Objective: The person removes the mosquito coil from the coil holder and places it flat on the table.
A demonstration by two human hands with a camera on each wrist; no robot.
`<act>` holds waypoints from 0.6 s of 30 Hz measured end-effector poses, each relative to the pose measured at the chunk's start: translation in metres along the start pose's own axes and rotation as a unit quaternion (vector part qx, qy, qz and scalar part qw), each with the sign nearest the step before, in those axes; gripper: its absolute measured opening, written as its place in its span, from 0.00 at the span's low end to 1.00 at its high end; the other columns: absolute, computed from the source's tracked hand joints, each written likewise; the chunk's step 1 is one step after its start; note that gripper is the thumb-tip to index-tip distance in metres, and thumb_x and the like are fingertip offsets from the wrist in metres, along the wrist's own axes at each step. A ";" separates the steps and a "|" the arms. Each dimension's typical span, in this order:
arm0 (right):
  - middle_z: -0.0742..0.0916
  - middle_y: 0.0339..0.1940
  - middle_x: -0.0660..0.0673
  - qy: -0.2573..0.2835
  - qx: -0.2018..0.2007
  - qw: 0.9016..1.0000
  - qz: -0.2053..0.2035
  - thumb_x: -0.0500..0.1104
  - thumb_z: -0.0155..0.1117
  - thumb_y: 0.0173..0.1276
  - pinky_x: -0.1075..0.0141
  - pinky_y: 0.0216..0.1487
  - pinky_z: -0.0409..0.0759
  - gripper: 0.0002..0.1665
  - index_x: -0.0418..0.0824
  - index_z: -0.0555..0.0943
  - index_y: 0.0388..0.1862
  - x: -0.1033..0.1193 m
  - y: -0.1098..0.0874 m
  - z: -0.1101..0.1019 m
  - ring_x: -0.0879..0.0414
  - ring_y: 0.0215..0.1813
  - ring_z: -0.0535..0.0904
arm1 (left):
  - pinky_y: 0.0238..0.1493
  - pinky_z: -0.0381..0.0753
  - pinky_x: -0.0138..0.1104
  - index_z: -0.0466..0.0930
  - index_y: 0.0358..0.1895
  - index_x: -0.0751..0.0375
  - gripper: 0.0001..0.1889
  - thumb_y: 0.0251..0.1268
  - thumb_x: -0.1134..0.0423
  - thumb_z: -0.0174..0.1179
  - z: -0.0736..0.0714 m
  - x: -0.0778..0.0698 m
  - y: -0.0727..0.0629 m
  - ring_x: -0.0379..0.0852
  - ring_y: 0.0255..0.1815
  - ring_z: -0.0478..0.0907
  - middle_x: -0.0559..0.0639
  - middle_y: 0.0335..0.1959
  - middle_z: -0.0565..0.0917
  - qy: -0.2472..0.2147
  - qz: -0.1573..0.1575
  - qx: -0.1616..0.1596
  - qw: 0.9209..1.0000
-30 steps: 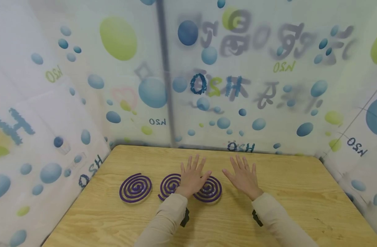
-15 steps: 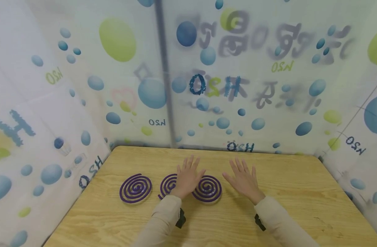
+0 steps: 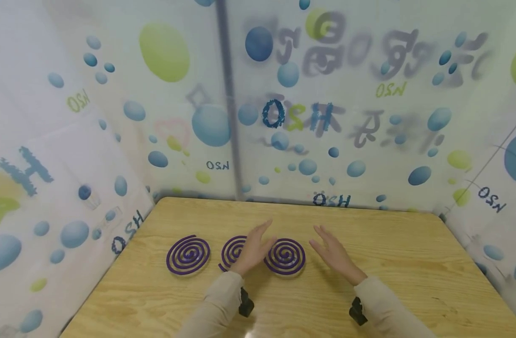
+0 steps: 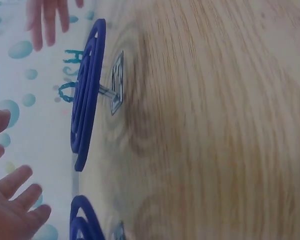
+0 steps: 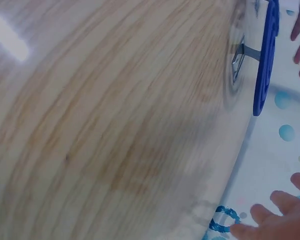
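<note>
Three purple mosquito coils stand in a row on the wooden table (image 3: 393, 272): a left coil (image 3: 188, 255), a middle coil (image 3: 231, 251) and a right coil (image 3: 285, 256). My left hand (image 3: 254, 249) hovers above the middle and right coils with fingers extended, hiding part of both. To the right of the row, my right hand (image 3: 336, 256) is held up, fingers straight, holding nothing. The palms face each other, apart. In the left wrist view, one coil (image 4: 87, 95) sits raised on a small metal stand (image 4: 117, 82). A similar coil (image 5: 266, 60) appears in the right wrist view.
Patterned sheeting with blue and green bubbles forms a back wall (image 3: 359, 155) behind the table and a left wall (image 3: 64, 188) beside it. Dark wrist cameras, a left one (image 3: 245, 303) and a right one (image 3: 358, 311), hang below the sleeves.
Both hands have turned from palms down with spread fingers to palms facing each other. The left hand has shifted slightly left. The coils stay in place on the table.
</note>
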State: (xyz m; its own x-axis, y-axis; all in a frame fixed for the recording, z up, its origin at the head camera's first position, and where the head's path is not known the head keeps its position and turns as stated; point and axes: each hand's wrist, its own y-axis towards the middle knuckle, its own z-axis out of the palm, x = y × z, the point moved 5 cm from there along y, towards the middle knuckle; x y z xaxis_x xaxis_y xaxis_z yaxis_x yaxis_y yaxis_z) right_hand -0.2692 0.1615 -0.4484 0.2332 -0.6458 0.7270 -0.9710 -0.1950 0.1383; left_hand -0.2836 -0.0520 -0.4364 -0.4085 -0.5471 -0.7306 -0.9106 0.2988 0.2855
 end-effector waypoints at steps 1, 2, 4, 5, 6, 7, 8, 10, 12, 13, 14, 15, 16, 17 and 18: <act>0.58 0.67 0.33 0.022 0.003 1.000 0.011 0.52 0.49 0.67 0.42 0.62 0.49 0.34 0.34 0.59 0.65 -0.001 0.000 0.001 0.37 0.66 0.51 | 0.60 0.59 0.51 0.60 0.63 0.61 0.26 0.63 0.58 0.52 0.002 0.001 0.000 0.59 0.61 0.60 0.60 0.61 0.65 -0.015 -0.004 0.005 1.000; 0.59 0.66 0.34 0.042 0.006 0.999 0.022 0.51 0.50 0.67 0.44 0.63 0.51 0.33 0.34 0.59 0.65 -0.002 0.001 0.002 0.37 0.66 0.52 | 0.59 0.60 0.51 0.61 0.63 0.62 0.26 0.63 0.59 0.52 0.004 0.002 -0.001 0.58 0.61 0.61 0.60 0.60 0.66 -0.034 -0.014 0.011 0.999; 0.62 0.65 0.34 0.075 0.011 0.996 0.042 0.50 0.51 0.66 0.45 0.62 0.55 0.33 0.34 0.60 0.65 -0.005 0.002 0.005 0.37 0.65 0.55 | 0.58 0.63 0.50 0.63 0.61 0.62 0.24 0.62 0.60 0.53 0.010 0.004 -0.002 0.58 0.59 0.63 0.59 0.59 0.68 -0.066 -0.028 0.024 0.997; 0.64 0.64 0.34 0.088 0.011 0.995 0.049 0.48 0.52 0.66 0.46 0.61 0.57 0.33 0.33 0.60 0.64 -0.006 0.002 0.007 0.37 0.64 0.57 | 0.57 0.63 0.51 0.64 0.61 0.63 0.24 0.63 0.60 0.53 0.012 0.005 -0.002 0.58 0.59 0.64 0.60 0.59 0.68 -0.080 -0.033 0.030 0.996; 0.65 0.64 0.34 0.103 0.012 0.993 0.054 0.46 0.53 0.66 0.47 0.60 0.60 0.32 0.32 0.61 0.63 -0.007 0.003 0.009 0.37 0.63 0.59 | 0.57 0.64 0.51 0.64 0.60 0.64 0.24 0.63 0.60 0.52 0.015 0.006 -0.003 0.58 0.58 0.64 0.60 0.59 0.68 -0.087 -0.036 0.036 0.995; 0.66 0.63 0.32 0.116 0.012 0.992 0.057 0.44 0.54 0.65 0.48 0.59 0.63 0.31 0.30 0.61 0.63 -0.009 0.004 0.011 0.36 0.61 0.61 | 0.57 0.64 0.50 0.65 0.60 0.64 0.23 0.63 0.60 0.52 0.018 0.007 -0.003 0.58 0.58 0.65 0.60 0.59 0.68 -0.093 -0.038 0.039 0.994; 0.67 0.61 0.31 0.128 0.011 0.990 0.062 0.43 0.54 0.65 0.50 0.57 0.66 0.30 0.29 0.62 0.62 -0.009 0.004 0.014 0.36 0.60 0.63 | 0.57 0.64 0.50 0.65 0.59 0.65 0.23 0.63 0.60 0.53 0.020 0.006 -0.003 0.58 0.58 0.65 0.60 0.58 0.69 -0.098 -0.039 0.041 0.994; 0.69 0.59 0.28 0.148 0.010 0.986 0.071 0.39 0.55 0.64 0.53 0.53 0.71 0.28 0.27 0.63 0.60 -0.011 0.005 0.019 0.36 0.57 0.67 | 0.57 0.65 0.49 0.67 0.58 0.66 0.22 0.62 0.61 0.54 0.024 0.007 -0.003 0.58 0.58 0.65 0.59 0.58 0.69 -0.091 -0.033 0.041 0.994; 0.70 0.56 0.26 0.171 0.013 0.982 0.081 0.37 0.56 0.63 0.54 0.49 0.75 0.27 0.26 0.64 0.59 -0.012 0.005 0.025 0.35 0.54 0.69 | 0.57 0.65 0.48 0.68 0.58 0.66 0.22 0.61 0.61 0.55 0.027 0.007 -0.004 0.57 0.58 0.65 0.58 0.58 0.70 -0.089 -0.035 0.041 0.995; 0.71 0.55 0.26 0.179 0.015 0.980 0.084 0.36 0.56 0.62 0.55 0.46 0.76 0.27 0.25 0.64 0.58 -0.012 0.005 0.028 0.36 0.53 0.70 | 0.57 0.65 0.48 0.68 0.57 0.65 0.22 0.60 0.61 0.56 0.029 0.008 -0.004 0.57 0.58 0.65 0.58 0.57 0.70 -0.089 -0.037 0.039 0.995; 0.72 0.53 0.26 0.185 0.013 0.979 0.088 0.35 0.57 0.61 0.56 0.45 0.77 0.27 0.26 0.65 0.58 -0.012 0.005 0.031 0.36 0.52 0.71 | 0.57 0.65 0.47 0.69 0.56 0.66 0.22 0.59 0.62 0.57 0.031 0.008 -0.004 0.57 0.58 0.65 0.58 0.56 0.71 -0.087 -0.034 0.037 0.995; 0.74 0.51 0.27 0.184 0.013 0.979 0.088 0.35 0.58 0.61 0.56 0.44 0.77 0.27 0.26 0.66 0.57 -0.011 0.005 0.034 0.36 0.51 0.72 | 0.58 0.64 0.47 0.69 0.56 0.66 0.22 0.58 0.63 0.58 0.032 0.008 -0.004 0.56 0.58 0.65 0.58 0.56 0.71 -0.085 -0.036 0.035 0.995; 0.75 0.50 0.27 0.187 0.011 0.978 0.088 0.35 0.59 0.60 0.56 0.43 0.78 0.27 0.26 0.66 0.57 -0.011 0.005 0.036 0.37 0.50 0.73 | 0.58 0.64 0.46 0.70 0.55 0.66 0.22 0.57 0.64 0.58 0.033 0.008 -0.004 0.55 0.58 0.65 0.58 0.55 0.72 -0.083 -0.037 0.032 0.995; 0.76 0.48 0.27 0.187 0.010 0.979 0.085 0.35 0.59 0.59 0.56 0.43 0.78 0.27 0.26 0.67 0.56 -0.010 0.005 0.039 0.37 0.49 0.74 | 0.59 0.63 0.45 0.70 0.55 0.66 0.21 0.57 0.65 0.59 0.034 0.009 -0.004 0.55 0.58 0.66 0.57 0.55 0.73 -0.080 -0.036 0.029 0.996; 0.77 0.47 0.28 0.184 0.006 0.979 0.083 0.34 0.60 0.58 0.57 0.44 0.78 0.26 0.26 0.67 0.55 -0.010 0.005 0.041 0.38 0.48 0.75 | 0.59 0.63 0.45 0.71 0.54 0.66 0.21 0.56 0.66 0.59 0.035 0.009 -0.004 0.54 0.58 0.66 0.57 0.54 0.73 -0.073 -0.032 0.025 0.997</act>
State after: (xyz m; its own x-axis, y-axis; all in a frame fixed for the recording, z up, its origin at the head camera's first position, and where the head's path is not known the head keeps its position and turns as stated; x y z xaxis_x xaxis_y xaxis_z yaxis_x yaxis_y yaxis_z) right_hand -0.2741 0.1366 -0.4825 0.0351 -0.3593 0.9326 -0.9927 -0.1203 -0.0090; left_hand -0.2813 -0.0310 -0.4661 -0.3327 -0.4477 -0.8300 -0.9290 0.3067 0.2070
